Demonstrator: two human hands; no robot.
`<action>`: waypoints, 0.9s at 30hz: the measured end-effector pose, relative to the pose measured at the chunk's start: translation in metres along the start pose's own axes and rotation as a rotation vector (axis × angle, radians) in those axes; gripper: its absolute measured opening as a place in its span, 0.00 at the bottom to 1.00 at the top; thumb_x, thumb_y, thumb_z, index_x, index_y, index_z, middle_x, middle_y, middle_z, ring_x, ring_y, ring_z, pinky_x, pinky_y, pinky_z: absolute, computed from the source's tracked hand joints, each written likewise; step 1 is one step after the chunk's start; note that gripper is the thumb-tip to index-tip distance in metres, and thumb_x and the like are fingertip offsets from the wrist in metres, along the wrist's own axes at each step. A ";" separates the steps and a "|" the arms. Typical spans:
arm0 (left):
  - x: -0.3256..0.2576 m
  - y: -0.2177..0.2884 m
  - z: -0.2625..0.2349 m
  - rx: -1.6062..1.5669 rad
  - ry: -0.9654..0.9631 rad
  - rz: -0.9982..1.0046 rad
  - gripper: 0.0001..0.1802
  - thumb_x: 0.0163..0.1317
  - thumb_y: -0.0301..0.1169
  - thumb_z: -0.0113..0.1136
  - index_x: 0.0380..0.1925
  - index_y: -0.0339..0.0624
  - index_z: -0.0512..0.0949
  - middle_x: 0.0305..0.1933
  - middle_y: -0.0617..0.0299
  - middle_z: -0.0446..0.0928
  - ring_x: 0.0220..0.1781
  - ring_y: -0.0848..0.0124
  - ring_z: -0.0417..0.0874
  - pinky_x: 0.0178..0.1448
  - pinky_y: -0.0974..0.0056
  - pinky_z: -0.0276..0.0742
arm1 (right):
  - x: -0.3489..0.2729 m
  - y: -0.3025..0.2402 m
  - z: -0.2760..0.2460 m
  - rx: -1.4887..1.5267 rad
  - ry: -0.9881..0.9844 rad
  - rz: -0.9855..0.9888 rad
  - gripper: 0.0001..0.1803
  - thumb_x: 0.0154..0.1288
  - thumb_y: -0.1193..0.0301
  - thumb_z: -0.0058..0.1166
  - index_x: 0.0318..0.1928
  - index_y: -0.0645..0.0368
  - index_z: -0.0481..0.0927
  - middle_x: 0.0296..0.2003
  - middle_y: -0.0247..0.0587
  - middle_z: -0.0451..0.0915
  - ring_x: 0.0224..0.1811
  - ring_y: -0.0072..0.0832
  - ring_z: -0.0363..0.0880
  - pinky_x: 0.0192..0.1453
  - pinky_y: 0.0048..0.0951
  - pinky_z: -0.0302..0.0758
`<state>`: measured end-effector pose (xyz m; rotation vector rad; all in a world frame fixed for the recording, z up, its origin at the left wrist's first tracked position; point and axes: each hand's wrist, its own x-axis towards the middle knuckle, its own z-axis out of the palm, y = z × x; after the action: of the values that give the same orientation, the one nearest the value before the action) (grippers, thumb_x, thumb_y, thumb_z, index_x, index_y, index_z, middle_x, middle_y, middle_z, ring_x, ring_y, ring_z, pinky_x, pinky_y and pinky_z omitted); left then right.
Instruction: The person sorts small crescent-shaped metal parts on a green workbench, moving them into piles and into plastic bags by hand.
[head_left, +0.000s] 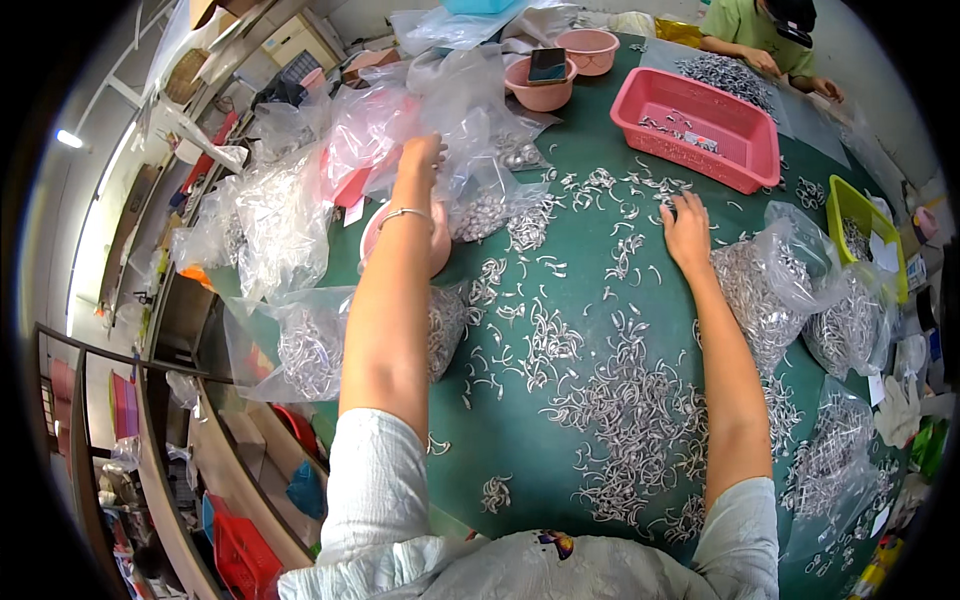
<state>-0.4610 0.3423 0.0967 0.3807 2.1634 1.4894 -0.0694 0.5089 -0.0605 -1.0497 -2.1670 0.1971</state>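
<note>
Nearest the person, a dense heap of small curved silver metal pieces lies on the green table, thinning into scattered clusters toward the far side. At the left edge of the table a clear plastic bag partly filled with the same pieces lies beside the left forearm; to the right, several more filled clear bags stand near the right forearm.

The right hand rests palm down on the table among loose pieces, fingers spread flat and gripping nothing that can be seen. The left hand, with a thin bracelet on its wrist, reaches farther out into a pile of crumpled clear bags; its fingers are curled against the plastic, but whether they pinch it cannot be told. Under the left forearm a pink bowl is partly hidden.

Beyond the hands, a pink rectangular tray holding a few pieces sits to the right, and a yellow-green tray stands at the right rim. Farther still, two pink bowls stand near the far edge, one carrying a dark phone. At the far right corner another person in a green shirt works over a separate spread of pieces.
</note>
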 end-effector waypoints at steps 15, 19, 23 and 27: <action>-0.074 -0.095 0.194 0.808 0.119 0.913 0.20 0.68 0.36 0.52 0.53 0.32 0.75 0.53 0.37 0.77 0.57 0.45 0.77 0.64 0.53 0.70 | 0.043 -0.004 0.017 0.005 -0.010 0.170 0.23 0.72 0.56 0.43 0.47 0.61 0.82 0.56 0.50 0.77 0.63 0.45 0.69 0.69 0.49 0.61; -0.074 -0.119 0.181 0.584 -0.156 0.828 0.18 0.68 0.35 0.50 0.50 0.34 0.78 0.50 0.41 0.80 0.55 0.47 0.79 0.61 0.55 0.72 | 0.021 -0.033 0.011 0.427 0.011 0.166 0.24 0.73 0.56 0.44 0.39 0.67 0.82 0.38 0.54 0.83 0.42 0.49 0.80 0.51 0.40 0.74; -0.103 -0.097 0.172 0.424 0.036 0.831 0.16 0.68 0.34 0.50 0.47 0.35 0.79 0.53 0.44 0.79 0.56 0.48 0.78 0.60 0.55 0.73 | 0.061 -0.018 0.013 0.405 0.042 0.150 0.22 0.72 0.55 0.46 0.42 0.63 0.82 0.38 0.51 0.83 0.43 0.48 0.80 0.50 0.39 0.74; -0.103 -0.117 0.169 0.972 0.274 0.790 0.19 0.70 0.37 0.48 0.54 0.39 0.76 0.59 0.46 0.75 0.61 0.48 0.74 0.64 0.51 0.69 | 0.066 -0.030 0.015 0.382 -0.191 -0.017 0.23 0.71 0.53 0.44 0.49 0.58 0.82 0.50 0.50 0.81 0.57 0.49 0.75 0.62 0.41 0.69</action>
<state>-0.2784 0.3839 -0.0374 1.5665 3.0452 0.6536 -0.1260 0.5398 -0.0241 -0.8188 -2.1865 0.6980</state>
